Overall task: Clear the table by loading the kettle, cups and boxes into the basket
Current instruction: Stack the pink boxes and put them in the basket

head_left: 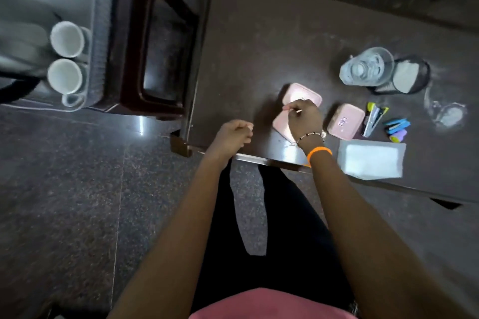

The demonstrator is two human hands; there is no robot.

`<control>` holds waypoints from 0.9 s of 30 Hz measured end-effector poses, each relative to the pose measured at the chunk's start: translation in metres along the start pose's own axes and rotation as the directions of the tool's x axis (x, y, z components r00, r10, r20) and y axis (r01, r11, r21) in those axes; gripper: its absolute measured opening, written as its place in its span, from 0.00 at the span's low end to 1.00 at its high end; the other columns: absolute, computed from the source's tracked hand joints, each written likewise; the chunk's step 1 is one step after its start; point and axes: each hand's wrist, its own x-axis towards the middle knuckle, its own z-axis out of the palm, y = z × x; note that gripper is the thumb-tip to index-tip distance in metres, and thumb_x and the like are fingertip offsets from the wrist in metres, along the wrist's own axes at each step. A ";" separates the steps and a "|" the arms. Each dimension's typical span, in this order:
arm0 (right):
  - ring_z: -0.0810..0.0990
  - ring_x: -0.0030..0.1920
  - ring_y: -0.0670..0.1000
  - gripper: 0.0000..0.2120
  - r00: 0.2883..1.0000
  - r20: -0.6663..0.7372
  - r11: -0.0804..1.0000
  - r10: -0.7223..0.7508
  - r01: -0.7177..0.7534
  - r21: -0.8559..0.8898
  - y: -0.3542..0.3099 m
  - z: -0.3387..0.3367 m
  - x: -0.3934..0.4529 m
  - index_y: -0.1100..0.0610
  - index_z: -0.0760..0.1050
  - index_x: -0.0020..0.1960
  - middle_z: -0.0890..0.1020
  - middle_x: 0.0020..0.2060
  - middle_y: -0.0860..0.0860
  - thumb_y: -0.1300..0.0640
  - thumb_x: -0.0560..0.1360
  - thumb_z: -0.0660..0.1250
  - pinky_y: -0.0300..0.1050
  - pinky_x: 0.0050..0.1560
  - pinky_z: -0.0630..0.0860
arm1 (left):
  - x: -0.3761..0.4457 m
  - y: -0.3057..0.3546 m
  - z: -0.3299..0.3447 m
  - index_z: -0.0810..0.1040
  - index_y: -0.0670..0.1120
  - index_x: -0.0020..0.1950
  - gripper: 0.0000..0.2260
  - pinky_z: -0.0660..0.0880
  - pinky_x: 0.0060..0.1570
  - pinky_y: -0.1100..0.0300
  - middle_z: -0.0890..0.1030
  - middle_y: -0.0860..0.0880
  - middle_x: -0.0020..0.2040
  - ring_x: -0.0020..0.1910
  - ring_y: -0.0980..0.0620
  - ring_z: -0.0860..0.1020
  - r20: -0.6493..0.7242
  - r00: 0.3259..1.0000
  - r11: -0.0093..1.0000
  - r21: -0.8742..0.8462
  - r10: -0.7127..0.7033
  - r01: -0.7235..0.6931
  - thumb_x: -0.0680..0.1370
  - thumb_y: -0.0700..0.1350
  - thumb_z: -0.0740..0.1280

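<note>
The right hand (304,118) rests on a pink box (298,109) at the desk's (259,41) 7 o'clock corner, its grip unclear. The left hand (234,133) is curled, holding nothing; 2 cups (67,39) sit in the basket (101,33) at 9 o'clock.

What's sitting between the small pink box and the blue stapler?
In the head view, one stapler with yellow-green ends lies between the small pink box and the blue stapler; nothing else is in that stretch.
</note>
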 end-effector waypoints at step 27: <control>0.79 0.37 0.59 0.12 0.954 0.234 0.915 0.189 -0.258 0.311 0.064 -0.028 0.067 0.68 0.75 0.56 0.76 0.36 0.57 0.69 0.74 0.58 0.54 0.48 0.80 | 0.053 -0.014 0.101 0.69 0.41 0.64 0.14 0.75 0.48 0.56 0.78 0.44 0.55 0.48 0.51 0.77 -0.283 0.904 0.887 -0.423 -0.320 0.182 0.78 0.37 0.62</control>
